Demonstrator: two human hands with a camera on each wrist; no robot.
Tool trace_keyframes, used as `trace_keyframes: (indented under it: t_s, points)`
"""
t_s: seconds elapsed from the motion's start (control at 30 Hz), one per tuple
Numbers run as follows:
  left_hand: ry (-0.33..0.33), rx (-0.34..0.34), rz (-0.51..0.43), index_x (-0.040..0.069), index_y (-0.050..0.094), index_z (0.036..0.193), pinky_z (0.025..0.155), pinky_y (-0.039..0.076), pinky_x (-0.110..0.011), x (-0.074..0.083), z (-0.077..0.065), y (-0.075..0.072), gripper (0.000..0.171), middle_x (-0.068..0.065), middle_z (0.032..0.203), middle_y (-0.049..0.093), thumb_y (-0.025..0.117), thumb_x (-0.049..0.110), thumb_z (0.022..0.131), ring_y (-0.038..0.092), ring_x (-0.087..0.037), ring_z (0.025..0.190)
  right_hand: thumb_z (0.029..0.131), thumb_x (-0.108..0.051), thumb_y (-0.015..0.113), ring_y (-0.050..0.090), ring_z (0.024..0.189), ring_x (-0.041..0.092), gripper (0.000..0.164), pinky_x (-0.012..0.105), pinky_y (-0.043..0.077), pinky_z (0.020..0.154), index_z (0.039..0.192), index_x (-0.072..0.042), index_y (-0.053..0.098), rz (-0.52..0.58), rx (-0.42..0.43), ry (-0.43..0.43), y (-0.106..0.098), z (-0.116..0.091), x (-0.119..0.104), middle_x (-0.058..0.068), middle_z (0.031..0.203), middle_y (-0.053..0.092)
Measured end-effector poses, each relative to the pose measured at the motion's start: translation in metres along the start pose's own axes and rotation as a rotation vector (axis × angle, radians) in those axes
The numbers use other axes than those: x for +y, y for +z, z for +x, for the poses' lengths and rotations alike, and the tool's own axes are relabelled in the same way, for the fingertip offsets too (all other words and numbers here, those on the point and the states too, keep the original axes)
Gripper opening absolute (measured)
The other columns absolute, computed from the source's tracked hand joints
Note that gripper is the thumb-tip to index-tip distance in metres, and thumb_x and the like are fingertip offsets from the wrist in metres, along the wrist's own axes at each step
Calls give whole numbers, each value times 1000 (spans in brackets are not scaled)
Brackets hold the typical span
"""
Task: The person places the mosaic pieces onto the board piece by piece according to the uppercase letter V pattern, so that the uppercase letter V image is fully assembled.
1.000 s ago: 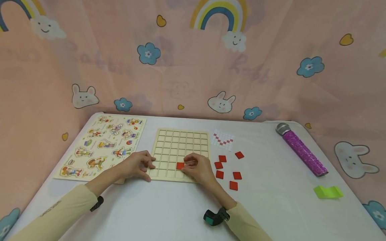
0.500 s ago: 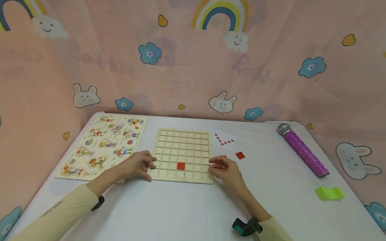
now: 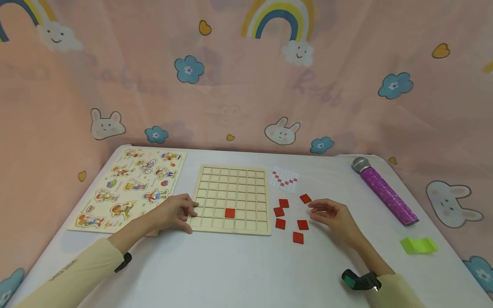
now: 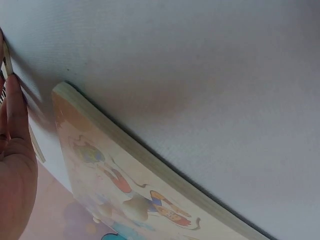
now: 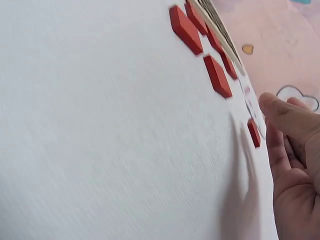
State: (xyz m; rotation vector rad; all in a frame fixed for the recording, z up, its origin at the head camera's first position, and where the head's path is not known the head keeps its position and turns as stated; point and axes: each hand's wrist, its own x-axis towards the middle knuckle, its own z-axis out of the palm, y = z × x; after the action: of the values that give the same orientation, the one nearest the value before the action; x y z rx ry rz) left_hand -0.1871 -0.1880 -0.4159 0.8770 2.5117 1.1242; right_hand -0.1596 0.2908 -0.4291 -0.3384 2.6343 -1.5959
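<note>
Right of the board, my right hand, fingers loosely parted, should pinch the nearest red tile edgewise; left hand's grip: can't tell.

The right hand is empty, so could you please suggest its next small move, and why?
Probably pinch the nearest tile: the right hand hovers beside it, and the board bears one tile while the card shows several red squares.

White table with picture board, grid board, pattern card, loose red tiles, microphone, green block
</note>
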Motion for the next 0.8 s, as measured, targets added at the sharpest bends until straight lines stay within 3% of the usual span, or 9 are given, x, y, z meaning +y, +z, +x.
trace_keyframes:
  t_s: [0.27,0.43,0.8]
  points:
    - [5,7,17,8,62,81,73,53,-23,0,-1,-1,32,-11,111,60,88,13,64,58,-35,114,88,-8,69,64,91,13,41,15,49,80,126,-1,58,-65,-89,16,-27,27,17,20,118,61]
    - [25,10,3,7,61,81,74,53,-24,0,-1,0,32,-11,108,60,88,13,64,58,-36,114,88,-12,70,59,86,18,47,16,49,78,130,0,55,-82,-150,49,-32,42,21,20,121,58]
    - [4,0,3,8,62,81,73,52,-23,0,0,0,32,-8,105,60,88,12,63,57,-35,116,87,-12,71,57,82,22,52,21,49,73,134,-1,52,-67,-291,101,-40,58,21,21,131,54]
